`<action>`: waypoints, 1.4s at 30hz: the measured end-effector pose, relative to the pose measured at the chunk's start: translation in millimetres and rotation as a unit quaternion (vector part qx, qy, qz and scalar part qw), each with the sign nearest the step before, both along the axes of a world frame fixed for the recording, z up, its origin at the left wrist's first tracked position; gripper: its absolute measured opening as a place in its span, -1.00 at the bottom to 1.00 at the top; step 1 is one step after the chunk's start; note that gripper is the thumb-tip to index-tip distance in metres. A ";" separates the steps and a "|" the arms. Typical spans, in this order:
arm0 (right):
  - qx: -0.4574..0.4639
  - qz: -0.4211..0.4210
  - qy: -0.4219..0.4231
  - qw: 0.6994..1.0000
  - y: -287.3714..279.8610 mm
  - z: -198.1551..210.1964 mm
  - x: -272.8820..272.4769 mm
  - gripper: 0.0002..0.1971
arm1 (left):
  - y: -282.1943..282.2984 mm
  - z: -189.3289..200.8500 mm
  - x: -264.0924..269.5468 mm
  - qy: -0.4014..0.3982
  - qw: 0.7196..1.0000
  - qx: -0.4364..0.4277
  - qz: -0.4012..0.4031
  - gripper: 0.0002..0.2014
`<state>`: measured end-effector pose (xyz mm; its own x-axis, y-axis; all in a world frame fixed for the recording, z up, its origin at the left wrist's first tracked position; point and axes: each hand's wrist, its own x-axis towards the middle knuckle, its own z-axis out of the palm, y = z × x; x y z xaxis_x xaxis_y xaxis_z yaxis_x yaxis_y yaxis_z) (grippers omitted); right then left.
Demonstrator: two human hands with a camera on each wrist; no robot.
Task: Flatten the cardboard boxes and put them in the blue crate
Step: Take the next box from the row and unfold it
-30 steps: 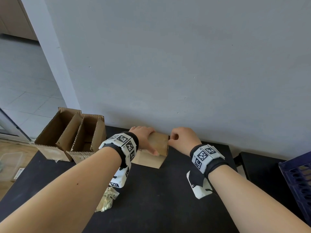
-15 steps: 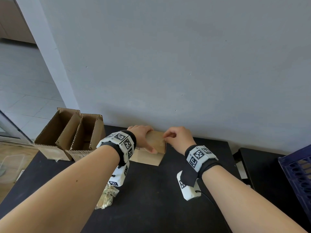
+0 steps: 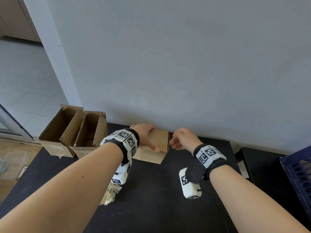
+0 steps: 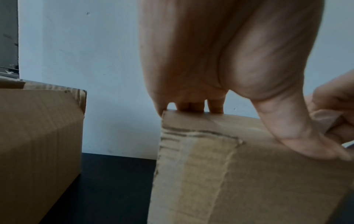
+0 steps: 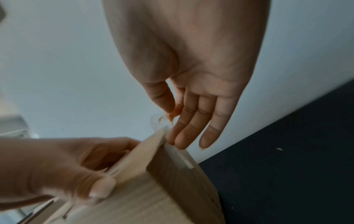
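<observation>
A small closed cardboard box [image 3: 159,140] stands on the black table [image 3: 151,207], against the wall. My left hand [image 3: 146,137] grips it from above, fingers over the far edge and thumb [image 4: 310,145] on the near face [image 4: 249,181]. My right hand [image 3: 176,140] is at the box's right end. There its thumb and forefinger [image 5: 172,110] pinch a strip of clear tape [image 5: 159,122] that lifts off the box's top corner [image 5: 153,197]. The blue crate [image 3: 299,174] shows at the far right edge.
Two open cardboard boxes [image 3: 70,132] [image 3: 90,137] stand side by side at the table's back left. A crumpled wad of tape [image 3: 111,194] lies under my left forearm. A lower black surface [image 3: 265,174] sits between the table and the crate. The wall runs right behind the boxes.
My right hand has shifted from the box's top right edge down to its right end and now pinches tape. My left hand keeps its hold on the box.
</observation>
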<state>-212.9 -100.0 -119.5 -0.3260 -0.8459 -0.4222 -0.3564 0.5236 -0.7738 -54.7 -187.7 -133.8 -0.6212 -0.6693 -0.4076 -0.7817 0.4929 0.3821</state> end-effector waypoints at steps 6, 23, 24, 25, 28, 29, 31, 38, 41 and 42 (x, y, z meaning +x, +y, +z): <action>0.001 -0.058 -0.025 0.998 1.1 -2.3 -5.6 -0.72 | 0.2 2.8 -2.3 -0.003 1.000 -0.004 -0.004 -0.15; -0.018 -0.040 0.049 0.998 4.0 -1.8 1.3 -0.81 | 0.6 8.2 -1.2 0.005 1.000 0.001 -0.015 -0.14; -0.025 -0.035 0.054 0.998 4.6 0.6 1.5 -0.81 | 1.0 10.9 -2.1 0.015 1.000 0.005 -0.013 -0.14; -0.035 -0.035 0.054 0.997 4.7 4.2 1.3 -0.83 | 0.8 13.4 -3.2 0.028 1.000 0.009 -0.009 -0.14; -0.069 -0.082 0.006 0.994 0.2 19.5 -2.0 -0.85 | 0.9 21.8 -7.8 0.079 0.996 0.029 0.010 -0.08; -0.081 -0.104 -0.022 0.991 -1.4 25.5 -3.5 -0.85 | 1.5 24.7 -10.1 0.099 0.994 0.033 0.018 -0.05; -0.102 -0.132 -0.081 0.983 -4.0 36.8 -4.6 -0.86 | 3.9 30.3 -15.9 0.136 0.990 0.023 0.029 -0.02; -0.100 -0.086 -0.060 0.989 -7.2 43.5 2.4 -0.89 | 11.2 31.5 -23.3 0.173 0.983 0.062 0.014 -0.08; -0.095 -0.068 -0.028 0.993 -6.9 33.8 5.9 -0.91 | 11.4 29.1 -21.2 0.168 0.983 0.073 0.019 -0.12; -0.096 -0.067 -0.019 0.993 -7.5 31.3 6.7 -0.91 | 10.5 28.4 -21.1 0.169 0.982 0.076 0.024 -0.14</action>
<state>-206.2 -107.5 -88.2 -0.4274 -0.8623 -0.2716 -0.2617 0.4055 -0.8758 -75.8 -177.1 -105.4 -0.7073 -0.6485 -0.2813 -0.6189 0.3759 0.6897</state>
